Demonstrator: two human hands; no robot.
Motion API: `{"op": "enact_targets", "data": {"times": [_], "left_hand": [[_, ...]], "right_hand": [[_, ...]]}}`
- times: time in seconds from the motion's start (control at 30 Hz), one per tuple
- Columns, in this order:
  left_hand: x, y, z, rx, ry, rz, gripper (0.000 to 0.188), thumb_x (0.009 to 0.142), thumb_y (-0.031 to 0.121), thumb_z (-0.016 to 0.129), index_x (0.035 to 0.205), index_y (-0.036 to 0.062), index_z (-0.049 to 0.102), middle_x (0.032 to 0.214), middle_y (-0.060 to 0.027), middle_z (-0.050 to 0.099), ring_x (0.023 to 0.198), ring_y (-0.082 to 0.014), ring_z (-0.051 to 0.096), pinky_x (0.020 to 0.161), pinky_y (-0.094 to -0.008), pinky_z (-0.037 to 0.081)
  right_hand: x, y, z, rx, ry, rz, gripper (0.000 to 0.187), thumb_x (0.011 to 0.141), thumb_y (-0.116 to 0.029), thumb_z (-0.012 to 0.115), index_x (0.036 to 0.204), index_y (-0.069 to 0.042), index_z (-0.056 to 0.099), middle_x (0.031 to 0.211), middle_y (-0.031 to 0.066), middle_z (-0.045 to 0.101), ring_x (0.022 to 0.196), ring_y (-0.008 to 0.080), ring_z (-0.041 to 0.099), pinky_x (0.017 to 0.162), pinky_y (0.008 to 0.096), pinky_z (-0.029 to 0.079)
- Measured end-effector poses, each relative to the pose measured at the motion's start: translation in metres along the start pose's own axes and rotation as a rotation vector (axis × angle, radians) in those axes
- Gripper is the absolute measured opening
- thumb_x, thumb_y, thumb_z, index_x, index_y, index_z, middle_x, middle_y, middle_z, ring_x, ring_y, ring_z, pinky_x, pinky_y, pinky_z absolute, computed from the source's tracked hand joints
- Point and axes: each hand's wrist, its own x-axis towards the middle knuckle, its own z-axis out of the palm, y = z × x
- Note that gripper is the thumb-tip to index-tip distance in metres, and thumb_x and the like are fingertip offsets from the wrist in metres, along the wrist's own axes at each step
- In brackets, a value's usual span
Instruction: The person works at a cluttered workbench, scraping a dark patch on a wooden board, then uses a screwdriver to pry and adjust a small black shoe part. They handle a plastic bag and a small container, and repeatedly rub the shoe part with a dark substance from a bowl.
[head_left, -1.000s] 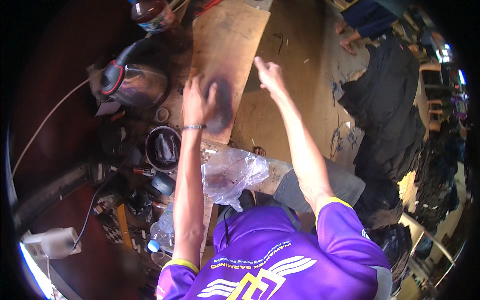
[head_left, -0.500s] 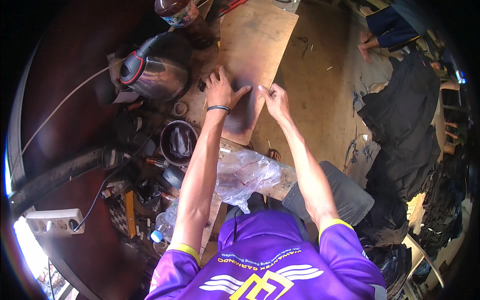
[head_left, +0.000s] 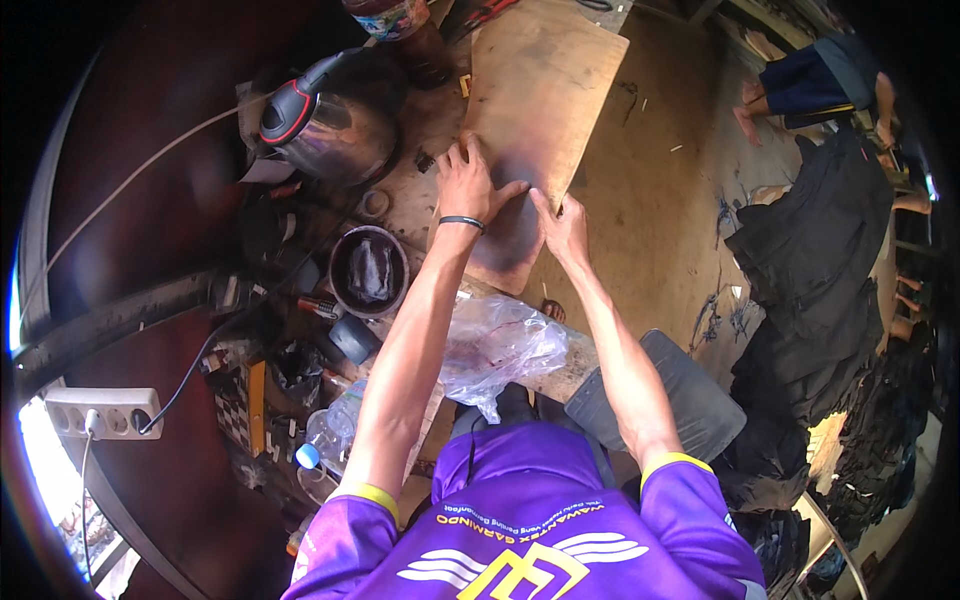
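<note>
A tan, thin-looking board (head_left: pixel 555 85) with a dark stain lies under my hands, its right edge slanting toward me. My left hand (head_left: pixel 466 190), a black band at its wrist, rests on its left part with fingers spread and thumb pointing right. At the right edge my right hand (head_left: pixel 565 232) is closed, thumb over the upper face and the other fingers curled at the rim. The two thumbs almost meet over the stain. Anything under the right fingers is hidden.
Left stand a kettle (head_left: pixel 335 130), a dark bowl (head_left: pixel 369 272), a tape roll (head_left: pixel 374 205) and a plastic bottle (head_left: pixel 322 440). Clear plastic (head_left: pixel 505 350) lies nearer me. Black cloth (head_left: pixel 810 250) is heaped at right. Another person's feet (head_left: pixel 748 115) show at far right.
The view has shifted, so the board and kettle appear farther right. My right thumb now stands more apart from its curled fingers. My left hand stays spread on the board.
</note>
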Motion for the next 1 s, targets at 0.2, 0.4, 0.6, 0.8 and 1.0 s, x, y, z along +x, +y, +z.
{"op": "enact_targets", "data": {"times": [0.2,0.4,0.6,0.8,1.0], "left_hand": [[-0.005,0.004,0.004,0.009,0.015,0.023,0.115,0.064,0.049,0.092,0.149,-0.0065,0.038,0.142,-0.0290,0.049,0.127,-0.0469,0.049,0.108,-0.0504,0.045],[-0.021,-0.003,-0.031,-0.092,-0.031,0.126,0.055,0.082,0.033,0.080,0.119,-0.0026,0.060,0.124,-0.0278,0.062,0.113,-0.0444,0.061,0.095,-0.0497,0.052],[-0.131,0.034,-0.044,-0.154,-0.661,0.282,0.015,0.093,0.018,0.064,0.094,0.0038,0.068,0.093,-0.0174,0.071,0.091,-0.0401,0.069,0.082,-0.0492,0.055],[-0.172,0.072,0.000,0.039,-0.623,0.503,0.031,0.094,0.031,0.059,0.091,0.0016,0.069,0.082,-0.0170,0.071,0.082,-0.0338,0.070,0.083,-0.0471,0.050],[-0.177,0.070,0.015,0.010,-0.587,0.466,0.041,0.091,0.039,0.061,0.077,0.0019,0.072,0.075,-0.0185,0.069,0.080,-0.0335,0.070,0.083,-0.0489,0.049]], "right_hand": [[-0.006,0.001,-0.005,-0.040,0.084,-0.109,0.048,0.098,-0.043,0.070,0.094,0.005,0.069,0.070,0.0105,0.065,0.065,0.0165,0.060,0.061,0.0373,0.049],[-0.003,-0.005,0.010,0.095,0.083,-0.013,0.055,0.096,-0.046,0.073,0.089,0.008,0.068,0.072,0.0190,0.069,0.066,0.0213,0.063,0.064,0.0415,0.051],[-0.002,-0.005,0.022,0.063,0.156,0.023,0.064,0.094,-0.048,0.075,0.060,0.001,0.052,0.052,0.0038,0.045,0.053,0.0131,0.041,0.050,0.0416,0.038],[0.001,-0.002,0.017,0.085,0.127,-0.049,0.060,0.094,-0.047,0.077,0.061,-0.006,0.050,0.056,-0.0033,0.043,0.056,0.0081,0.036,0.049,0.0340,0.034],[-0.006,-0.009,0.015,-0.024,0.179,-0.027,0.063,0.092,-0.047,0.078,0.065,0.006,0.056,0.053,0.0126,0.052,0.054,0.0157,0.045,0.052,0.0416,0.041]]}}
